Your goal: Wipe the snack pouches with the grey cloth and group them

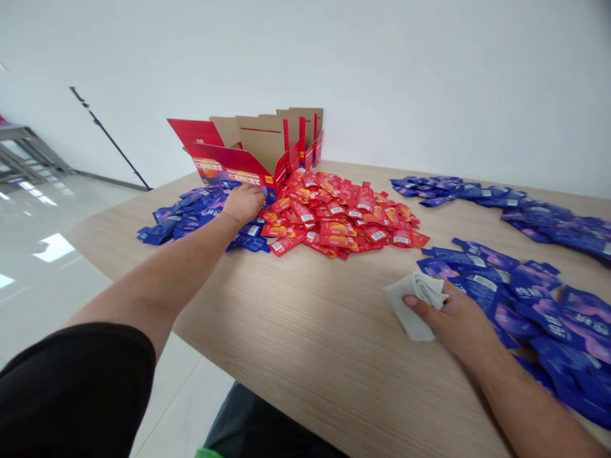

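Observation:
My left hand (pixel 244 202) reaches far across the wooden table (pixel 305 343) and rests, fingers curled down, on blue sachets (pixel 191 213) at the foot of an open red carton (pixel 238 159). What its fingers grip is hidden. A heap of red sachets (pixel 344 216) lies just to its right. My right hand (pixel 453 315) presses flat on a crumpled white cloth (pixel 414 305) near the table's middle, beside a spread of blue sachets (pixel 534 305).
Another band of blue sachets (pixel 501 203) runs along the far right by the white wall. The table's near left edge drops to a glossy white floor (pixel 42 254). A dark rod leans against the wall at left.

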{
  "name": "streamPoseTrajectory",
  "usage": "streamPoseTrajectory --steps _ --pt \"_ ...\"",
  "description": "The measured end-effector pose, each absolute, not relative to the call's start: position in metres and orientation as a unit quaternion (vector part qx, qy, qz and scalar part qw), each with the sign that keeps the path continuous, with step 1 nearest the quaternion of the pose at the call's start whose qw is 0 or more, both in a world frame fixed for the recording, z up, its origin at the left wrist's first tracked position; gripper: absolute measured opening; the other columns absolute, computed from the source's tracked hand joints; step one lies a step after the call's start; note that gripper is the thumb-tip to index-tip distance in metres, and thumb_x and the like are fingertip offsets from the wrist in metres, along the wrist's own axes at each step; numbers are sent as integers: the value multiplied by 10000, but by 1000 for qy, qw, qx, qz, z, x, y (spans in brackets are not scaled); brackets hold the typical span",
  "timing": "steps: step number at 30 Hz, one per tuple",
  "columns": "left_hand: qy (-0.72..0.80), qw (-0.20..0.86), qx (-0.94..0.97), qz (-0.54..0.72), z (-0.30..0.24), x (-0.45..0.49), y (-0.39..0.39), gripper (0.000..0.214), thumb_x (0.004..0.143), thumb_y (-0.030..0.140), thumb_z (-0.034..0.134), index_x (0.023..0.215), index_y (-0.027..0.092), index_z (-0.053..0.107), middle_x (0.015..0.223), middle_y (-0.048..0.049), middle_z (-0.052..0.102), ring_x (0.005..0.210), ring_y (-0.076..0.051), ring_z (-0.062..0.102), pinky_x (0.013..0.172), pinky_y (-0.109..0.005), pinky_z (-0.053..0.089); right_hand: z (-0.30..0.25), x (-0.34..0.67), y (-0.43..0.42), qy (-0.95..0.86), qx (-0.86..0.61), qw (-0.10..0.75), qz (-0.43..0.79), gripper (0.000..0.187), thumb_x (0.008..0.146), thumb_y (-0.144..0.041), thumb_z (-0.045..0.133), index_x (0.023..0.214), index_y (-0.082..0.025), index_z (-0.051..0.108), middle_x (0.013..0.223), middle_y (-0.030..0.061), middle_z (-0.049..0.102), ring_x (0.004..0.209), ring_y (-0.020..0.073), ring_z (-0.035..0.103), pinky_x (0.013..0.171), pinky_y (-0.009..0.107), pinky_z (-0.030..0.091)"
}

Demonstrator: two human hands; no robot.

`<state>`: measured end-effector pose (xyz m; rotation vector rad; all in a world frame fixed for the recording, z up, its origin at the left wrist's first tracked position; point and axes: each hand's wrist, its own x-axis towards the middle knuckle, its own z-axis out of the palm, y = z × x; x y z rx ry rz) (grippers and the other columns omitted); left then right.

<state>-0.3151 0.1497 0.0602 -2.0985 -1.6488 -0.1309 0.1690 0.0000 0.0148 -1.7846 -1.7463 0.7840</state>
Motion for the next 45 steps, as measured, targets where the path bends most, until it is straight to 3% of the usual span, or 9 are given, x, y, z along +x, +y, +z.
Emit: streamPoseTrajectory --steps 3,9,15,20,27,32,39,45 --pt "-598 242 -759 -93 68 -299 131 382 947 259 410 1069 79 724 1077 -222 717 1084 -317 611 962 -470 450 16 167 -1 -656 -648 258 288 528 711 -662 609 994 -216 615 860 83 742 750 272 697 647 378 509" --pt "-534 155 -807 -196 75 -225 79 377 915 294 447 1124 135 716 1079 -143 748 1061 -286 667 981 -421 498 20 157 -9 -693 -619 240 280 400 798 -573 616 977 -215 605 899 73 727 803 240 676 682 337 469" --pt "-459 36 -865 -198 81 -120 39 360 932 346 464 1133 186 716 1123 -91 751 1057 -253 685 947 -369 522 29 145 -19 -756 -557 126 320 375 802 -523 711 957 -190 634 924 62 736 792 199 645 625 277 385" --pt "-395 -51 -909 -121 87 -39 41 333 935 305 477 1155 220 712 1058 -50 766 958 -211 704 841 -309 526 36 139 -30 -814 -459 70 348 419 804 -534 723 1013 -176 662 954 78 750 807 209 661 615 272 371" --pt "-237 20 -971 -11 70 63 91 404 953 164 420 1267 198 672 1247 -109 709 1144 -229 650 993 -347 476 36 137 -30 -841 -440 53 309 591 812 -591 682 1191 -138 665 1136 164 742 970 288 691 712 316 444" --pt "-168 58 -980 91 52 110 119 563 855 142 572 1414 210 558 1459 -120 581 1286 -247 561 1080 -369 427 33 137 -26 -840 -432 61 323 696 802 -628 678 1286 -130 634 1191 184 730 1036 319 692 778 344 479" --pt "-206 103 -962 147 61 119 127 523 759 270 728 1277 240 663 1254 -138 692 1098 -305 662 889 -371 522 30 139 -23 -842 -420 73 331 691 796 -628 683 1274 -130 636 1200 181 725 1035 319 686 769 341 462" --pt "-246 75 -961 103 70 81 105 299 905 180 524 1137 172 713 1077 -147 747 969 -260 708 786 -330 527 34 140 -29 -830 -440 73 335 474 793 -551 709 1062 -163 682 1010 111 753 824 236 671 623 287 384"
